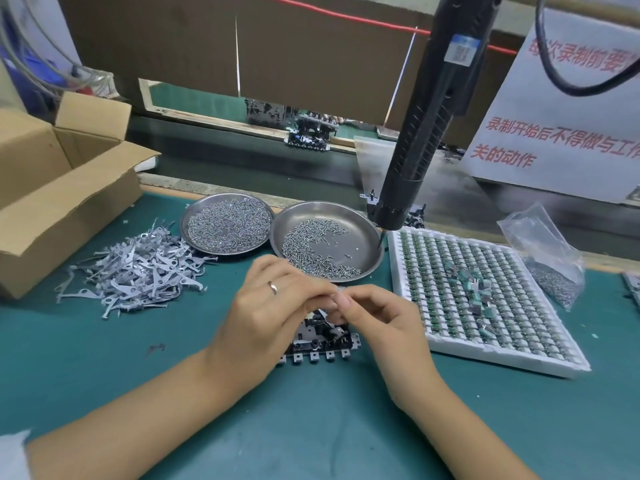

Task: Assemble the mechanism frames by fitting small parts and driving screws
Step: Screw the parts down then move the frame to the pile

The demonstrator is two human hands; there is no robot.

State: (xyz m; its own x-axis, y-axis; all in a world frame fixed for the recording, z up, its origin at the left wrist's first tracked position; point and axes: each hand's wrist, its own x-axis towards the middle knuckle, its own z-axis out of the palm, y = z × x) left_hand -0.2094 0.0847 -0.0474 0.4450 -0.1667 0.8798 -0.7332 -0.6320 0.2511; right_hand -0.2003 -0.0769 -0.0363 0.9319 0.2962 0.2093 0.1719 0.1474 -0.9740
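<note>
mechanism frame (322, 344) half hidden under hands

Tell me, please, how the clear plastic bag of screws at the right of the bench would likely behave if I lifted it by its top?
The plastic bag looks thin and crumpled, so it would probably be floppy. Its screws sit heaped at the bottom, so it would likely sag and swing, bottom-heavy. The film looks glossy, perhaps slippery to pinch.

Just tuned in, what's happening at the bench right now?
A person is working over a mechanism frame lying on the green mat. Both the left hand and the right hand meet above it, fingertips pinching a small metal part. The electric screwdriver hangs unused over the right screw dish. A pile of metal levers lies to the left, a tray of components to the right.
</note>
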